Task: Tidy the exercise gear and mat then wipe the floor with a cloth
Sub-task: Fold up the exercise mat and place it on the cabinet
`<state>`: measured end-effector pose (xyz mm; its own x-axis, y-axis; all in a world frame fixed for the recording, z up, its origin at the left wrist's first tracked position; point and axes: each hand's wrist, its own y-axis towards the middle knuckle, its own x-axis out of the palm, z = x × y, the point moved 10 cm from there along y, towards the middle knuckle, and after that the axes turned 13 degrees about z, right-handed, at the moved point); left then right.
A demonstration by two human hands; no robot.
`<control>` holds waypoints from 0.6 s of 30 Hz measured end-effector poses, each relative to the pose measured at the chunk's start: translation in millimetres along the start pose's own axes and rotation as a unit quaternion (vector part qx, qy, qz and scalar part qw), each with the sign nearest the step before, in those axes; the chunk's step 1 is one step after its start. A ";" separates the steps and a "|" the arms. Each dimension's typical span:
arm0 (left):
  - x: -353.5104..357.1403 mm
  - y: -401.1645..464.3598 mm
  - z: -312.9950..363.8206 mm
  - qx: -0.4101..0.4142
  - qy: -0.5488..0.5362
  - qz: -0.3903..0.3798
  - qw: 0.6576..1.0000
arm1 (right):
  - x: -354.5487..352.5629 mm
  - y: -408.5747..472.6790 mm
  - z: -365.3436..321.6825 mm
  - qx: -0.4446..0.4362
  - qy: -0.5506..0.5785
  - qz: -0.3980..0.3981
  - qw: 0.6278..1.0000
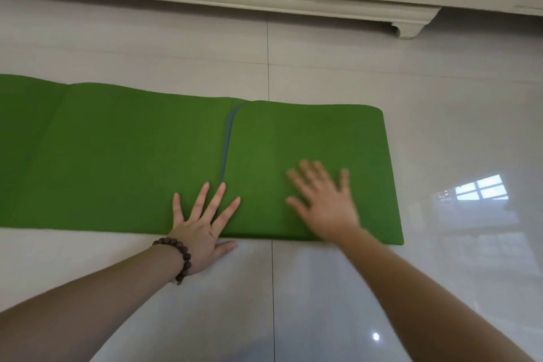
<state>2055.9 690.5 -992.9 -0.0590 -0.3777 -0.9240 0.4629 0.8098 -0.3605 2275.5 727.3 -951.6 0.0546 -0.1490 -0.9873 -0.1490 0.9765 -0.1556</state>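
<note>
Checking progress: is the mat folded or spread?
Partly folded: the mat's right end is doubled over, its edge showing by the left hand.

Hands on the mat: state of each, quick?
Left hand: open, fingers spread flat on the green mat, holding nothing.
Right hand: open, pressing the folded part; blurred.

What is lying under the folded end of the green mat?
Under the folded flap lies another layer of the green mat; a grey-blue edge shows at the seam. Both hands, left hand and right hand, press on top. Anything between the layers is hidden.
</note>
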 end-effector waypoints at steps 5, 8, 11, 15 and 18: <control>-0.9 0.2 0.8 -0.003 0.010 -0.018 1.000 | -27.2 -14.7 162.6 0.371 0.014 0.053 0.927; -0.5 -0.5 1.0 -0.006 0.003 -0.015 1.000 | -38.0 35.7 69.8 0.131 0.040 0.076 0.988; -2.1 -0.4 0.6 -0.005 -0.003 -0.010 1.000 | -21.3 52.4 -2.7 -0.084 0.030 0.014 0.996; -1.5 1.7 -0.2 0.000 0.015 -0.006 1.000 | -11.8 41.0 118.9 0.262 0.016 0.009 0.965; -1.8 1.9 -2.4 0.003 0.005 0.039 0.999 | -20.1 17.8 114.2 0.292 0.002 0.041 0.956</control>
<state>2054.7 693.8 -992.2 -0.0310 -0.3085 -0.9507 0.4713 0.8343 -0.2861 2384.5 765.4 -930.9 0.0634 -0.0678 -0.9957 0.4234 0.9053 -0.0347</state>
